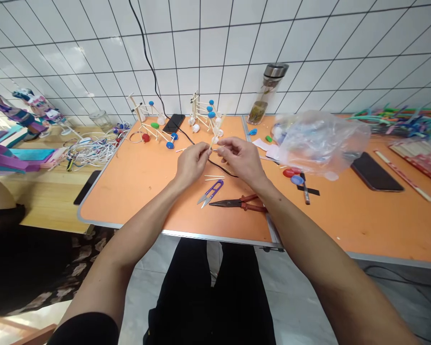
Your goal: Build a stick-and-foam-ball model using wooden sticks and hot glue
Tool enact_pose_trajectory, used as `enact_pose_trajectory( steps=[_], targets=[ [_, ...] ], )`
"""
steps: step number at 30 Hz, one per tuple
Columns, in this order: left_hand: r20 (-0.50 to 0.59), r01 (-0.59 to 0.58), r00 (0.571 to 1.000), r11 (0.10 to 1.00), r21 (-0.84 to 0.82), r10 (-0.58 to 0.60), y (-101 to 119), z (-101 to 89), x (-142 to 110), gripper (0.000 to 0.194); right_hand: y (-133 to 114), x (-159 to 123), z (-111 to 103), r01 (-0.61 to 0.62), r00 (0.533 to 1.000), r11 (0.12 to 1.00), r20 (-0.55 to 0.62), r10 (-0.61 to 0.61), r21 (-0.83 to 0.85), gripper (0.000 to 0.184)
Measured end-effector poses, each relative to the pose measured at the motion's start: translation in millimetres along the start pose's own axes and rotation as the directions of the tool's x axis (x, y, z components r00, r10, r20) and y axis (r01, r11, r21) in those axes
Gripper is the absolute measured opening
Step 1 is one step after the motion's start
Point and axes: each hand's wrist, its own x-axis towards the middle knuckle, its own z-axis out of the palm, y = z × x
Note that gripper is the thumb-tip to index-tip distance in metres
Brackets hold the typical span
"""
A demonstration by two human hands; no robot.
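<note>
My left hand [192, 164] is closed, with thumb and forefinger pinching a thin pale wooden stick [211, 143]. Close beside it, my right hand [243, 157] has its fingertips drawn together; what lies between them is too small to make out. Just beyond the fingers stands a stick model [203, 111] with blue and white balls at its joints. Below my hands lie a few short sticks [214, 178], purple thread snips [211, 192] with blades apart, and long-nose pliers [233, 203] with red-brown handles, partly behind my right forearm.
Another stick model [151, 125] and a black phone [174, 123] sit at the back left. A black cable [187, 136] crosses the orange table [129, 191]. Rightward are a glass bottle [262, 103], a plastic bag [319, 143] and a second phone [377, 172]. A person sits at left.
</note>
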Motion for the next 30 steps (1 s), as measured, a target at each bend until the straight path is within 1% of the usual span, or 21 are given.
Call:
enact_pose_trajectory(
  steps=[2,4,7,10,13,15,18,23,26,30],
  targets=[
    [0.069,-0.057,0.996,0.989,0.139,0.048,1.2,2.1,-3.1,0.019,-2.8,2.3,-2.0,-0.008,0.999,0.995,-0.05,0.013,0.1,0.028],
    [0.11,-0.083,0.992,0.975,0.206,0.061,2.7,4.8,-4.9,0.022,-4.3,3.6,-3.7,-0.003,0.998,0.987,-0.062,0.013,0.158,0.04],
    [0.132,-0.073,0.99,0.969,0.236,0.042,4.5,7.6,-4.4,0.024,-4.6,4.7,-5.9,-0.019,0.997,0.984,-0.069,0.032,0.176,0.053],
    [0.127,-0.041,0.992,0.98,0.194,0.016,4.1,8.3,-2.0,0.022,-4.8,7.1,-7.7,-0.035,0.995,0.988,-0.087,0.049,0.15,0.057],
    [0.1,0.004,0.995,0.992,0.124,-0.017,2.1,7.6,-1.0,0.022,-5.9,13.1,-9.5,-0.043,0.992,0.991,-0.11,0.057,0.125,0.057],
    [0.087,0.04,0.995,0.992,0.118,-0.051,0.3,6.5,-1.8,0.022,-7.0,19.4,-12.1,-0.034,0.991,0.995,-0.128,0.046,0.095,0.055],
    [0.059,0.105,0.992,0.985,0.134,-0.114,-3.0,3.4,-3.2,0.02,-9.6,32.3,-19.6,0.013,0.986,0.999,-0.167,-0.005,0.046,0.052],
    [-0.045,0.185,0.982,0.977,0.106,-0.181,-12.1,-5.2,-0.8,0.018,-11.9,64.4,-32.0,0.082,0.975,0.996,-0.202,-0.088,-0.04,0.045],
    [-0.099,0.254,0.964,0.964,0.079,-0.246,-17.8,-9.6,2.5,0.017,-7.2,88.0,-29.9,0.108,0.973,0.989,-0.195,-0.125,-0.096,0.04],
    [-0.154,0.357,0.924,0.934,0.02,-0.35,-22.8,-11.1,5.2,0.015,2.5,118.2,-17.9,0.141,0.972,0.973,-0.159,-0.171,-0.185,0.035]
  ],
)
